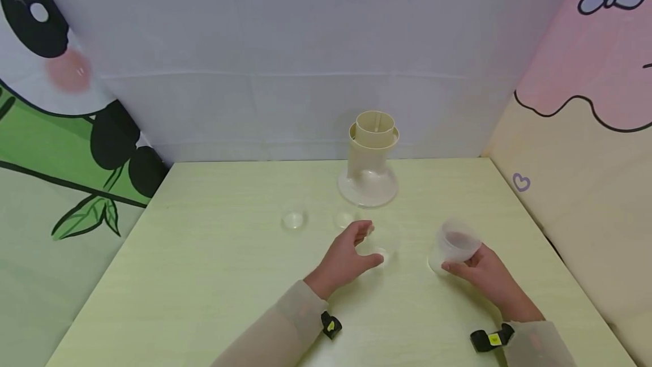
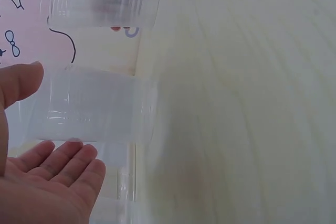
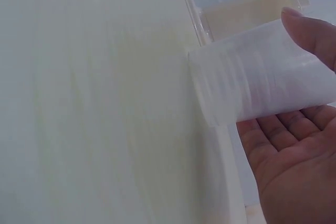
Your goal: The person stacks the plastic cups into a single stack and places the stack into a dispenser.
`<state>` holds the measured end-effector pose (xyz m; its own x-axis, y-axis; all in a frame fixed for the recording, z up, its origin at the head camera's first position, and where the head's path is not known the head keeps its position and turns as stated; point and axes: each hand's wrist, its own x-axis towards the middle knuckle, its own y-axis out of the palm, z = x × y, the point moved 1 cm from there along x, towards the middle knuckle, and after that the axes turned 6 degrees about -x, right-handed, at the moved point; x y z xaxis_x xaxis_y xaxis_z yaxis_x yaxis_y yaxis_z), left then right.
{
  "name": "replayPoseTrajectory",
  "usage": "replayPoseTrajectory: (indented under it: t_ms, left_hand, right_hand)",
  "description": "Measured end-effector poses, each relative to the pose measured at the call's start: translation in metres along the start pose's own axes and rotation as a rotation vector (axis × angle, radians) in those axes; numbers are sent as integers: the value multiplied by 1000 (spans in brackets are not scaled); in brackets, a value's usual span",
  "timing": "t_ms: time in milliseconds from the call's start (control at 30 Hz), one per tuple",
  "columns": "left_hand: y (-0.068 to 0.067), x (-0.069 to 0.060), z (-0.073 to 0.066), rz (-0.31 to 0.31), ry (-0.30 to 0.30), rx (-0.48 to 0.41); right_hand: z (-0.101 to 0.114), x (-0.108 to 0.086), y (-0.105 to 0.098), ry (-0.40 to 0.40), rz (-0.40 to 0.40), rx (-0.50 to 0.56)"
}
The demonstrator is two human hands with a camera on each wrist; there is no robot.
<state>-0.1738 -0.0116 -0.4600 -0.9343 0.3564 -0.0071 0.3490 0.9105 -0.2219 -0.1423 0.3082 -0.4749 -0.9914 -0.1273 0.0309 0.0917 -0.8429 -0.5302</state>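
My left hand [image 1: 348, 254] is spread beside a clear plastic cup [image 2: 94, 106] standing on the table. Its thumb and straight fingers lie on opposite sides of the cup; whether they touch it is hard to tell. In the head view this cup is nearly invisible. To the right, my right hand [image 1: 481, 276] grips a translucent plastic cup [image 1: 453, 248], thumb on one side and fingers on the other. That cup leans slightly, its ringed end [image 3: 210, 87] toward the table. Several close rings show on it; I cannot tell whether cups are nested there.
Two more clear cups [image 1: 294, 220] [image 1: 345, 218] stand left of the left hand. At the back is a cream cylindrical holder [image 1: 369, 157] with a round clear base [image 1: 368, 190]. The pale table [image 1: 214, 276] meets printed cloth walls [image 1: 305, 72].
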Motion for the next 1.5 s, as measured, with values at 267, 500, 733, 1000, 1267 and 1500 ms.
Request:
replayPoseTrajectory:
  t_ms: [267,500,733,1000,1267,1500]
  left_hand:
    - [6,5,5,4,-47,-8]
    - [9,9,9,5,-52,-32]
    - [10,11,10,21,-42,-41]
    - [9,12,5,22,-29,-44]
    - [7,12,0,18,-31,-37]
    - [0,14,-7,36,15,-36]
  right_hand:
    - [-2,-1,0,15,24,-9]
    - [-3,-1,1,1,21,9]
    - [-5,-1,2,18,23,-22]
    - [-6,-1,0,15,20,-41]
    - [-5,-1,0,17,19,-29]
    - [-4,-1,-1,-6,16,-15]
